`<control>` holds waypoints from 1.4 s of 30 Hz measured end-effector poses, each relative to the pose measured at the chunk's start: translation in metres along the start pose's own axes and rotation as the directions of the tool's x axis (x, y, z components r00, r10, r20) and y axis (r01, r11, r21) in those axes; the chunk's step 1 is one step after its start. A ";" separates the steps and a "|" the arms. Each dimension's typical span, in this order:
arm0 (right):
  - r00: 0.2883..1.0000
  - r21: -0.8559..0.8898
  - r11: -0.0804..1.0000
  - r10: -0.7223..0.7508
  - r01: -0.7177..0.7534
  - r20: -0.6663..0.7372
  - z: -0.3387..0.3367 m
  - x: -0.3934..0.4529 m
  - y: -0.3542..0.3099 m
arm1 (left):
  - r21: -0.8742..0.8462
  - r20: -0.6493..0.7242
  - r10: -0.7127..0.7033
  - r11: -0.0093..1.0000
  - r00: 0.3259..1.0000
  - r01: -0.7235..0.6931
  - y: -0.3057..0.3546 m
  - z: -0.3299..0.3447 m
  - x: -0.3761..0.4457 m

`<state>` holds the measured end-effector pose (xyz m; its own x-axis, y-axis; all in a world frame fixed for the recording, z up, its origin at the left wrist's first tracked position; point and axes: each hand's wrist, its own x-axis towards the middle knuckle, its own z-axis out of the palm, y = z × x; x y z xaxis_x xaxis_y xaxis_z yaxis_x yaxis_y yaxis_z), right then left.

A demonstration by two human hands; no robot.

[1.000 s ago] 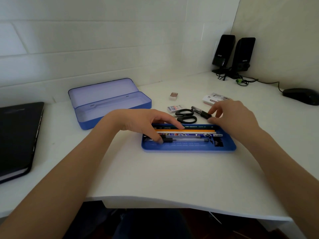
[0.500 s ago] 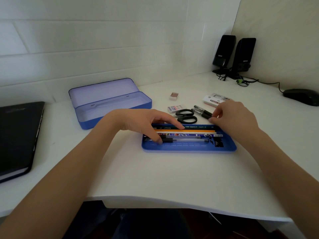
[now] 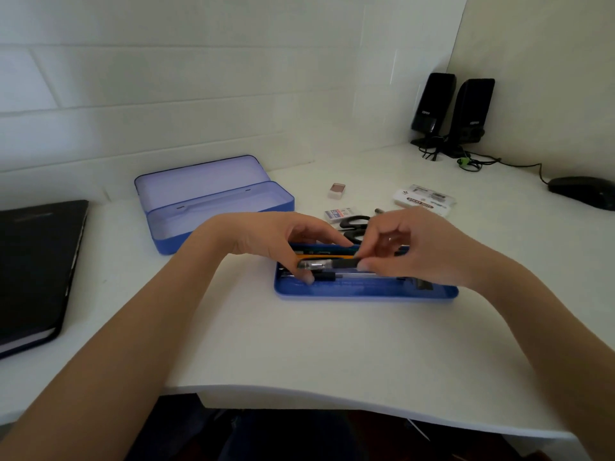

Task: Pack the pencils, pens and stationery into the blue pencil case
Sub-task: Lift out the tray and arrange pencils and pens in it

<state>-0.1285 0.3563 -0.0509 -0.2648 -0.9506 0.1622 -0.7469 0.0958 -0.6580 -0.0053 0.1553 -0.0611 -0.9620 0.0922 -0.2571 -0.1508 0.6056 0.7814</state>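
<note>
A: Which step is this?

B: Filling the blue tray [image 3: 366, 292] on the white surface [image 3: 299, 341]. The right hand [image 3: 416, 247] pinches a black pen [image 3: 327, 263] just above the pencils already in it; the left hand [image 3: 283, 242] rests its fingers on those.

A: And next?

B: Probably lowering the pen flat beside them. The open pencil case [image 3: 213, 201] sits behind, to the left.

A: What's left?

B: Scissors [image 3: 354, 223], sticky notes [image 3: 422, 200], an eraser [image 3: 336, 190]. Speakers [image 3: 452, 111] stand in the tiled corner.
</note>
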 end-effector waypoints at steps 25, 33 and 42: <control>1.000 -0.057 0.998 -0.024 0.024 -0.001 0.031 0.009 -0.002 | 0.026 0.049 -0.014 1.000 0.999 0.012 0.001 -0.001 -0.001; 0.838 -0.326 0.856 0.201 -0.402 -0.506 -0.015 0.011 0.044 | 0.080 0.048 -0.025 0.997 0.999 0.021 0.000 -0.002 -0.002; 0.760 -0.381 0.686 0.406 -0.620 -0.508 -0.012 0.014 0.059 | 0.072 0.046 -0.025 0.997 0.999 0.021 -0.002 -0.002 -0.002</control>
<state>-0.1835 0.3525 -0.0784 -0.8139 -0.5335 0.2299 -0.5801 0.7679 -0.2716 -0.0037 0.1524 -0.0605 -0.9465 0.1134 -0.3020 -0.1543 0.6631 0.7325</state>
